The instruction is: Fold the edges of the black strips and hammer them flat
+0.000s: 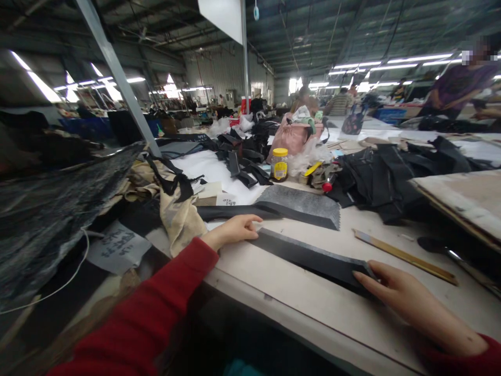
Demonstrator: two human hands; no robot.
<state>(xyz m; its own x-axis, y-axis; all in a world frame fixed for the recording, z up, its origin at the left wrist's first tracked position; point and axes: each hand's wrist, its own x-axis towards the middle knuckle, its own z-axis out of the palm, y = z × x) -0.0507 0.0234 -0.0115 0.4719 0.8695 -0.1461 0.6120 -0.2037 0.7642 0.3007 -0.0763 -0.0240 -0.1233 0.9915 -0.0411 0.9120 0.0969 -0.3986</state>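
A black strip of material (309, 258) is laid diagonally on a white work table (297, 308), at centre of the frame. The left hand (233, 232) is held flat, fingers extended, just beside the strip's upper end; the right hand (403, 295) is rested on its lower end, unpinched. A wooden ruler (405, 256) and a notched grey piece (301, 206) are placed nearby.

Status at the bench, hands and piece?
Black strip flat on table. Left hand open at its left end, right hand open on its right end. Ruler beside, apart.
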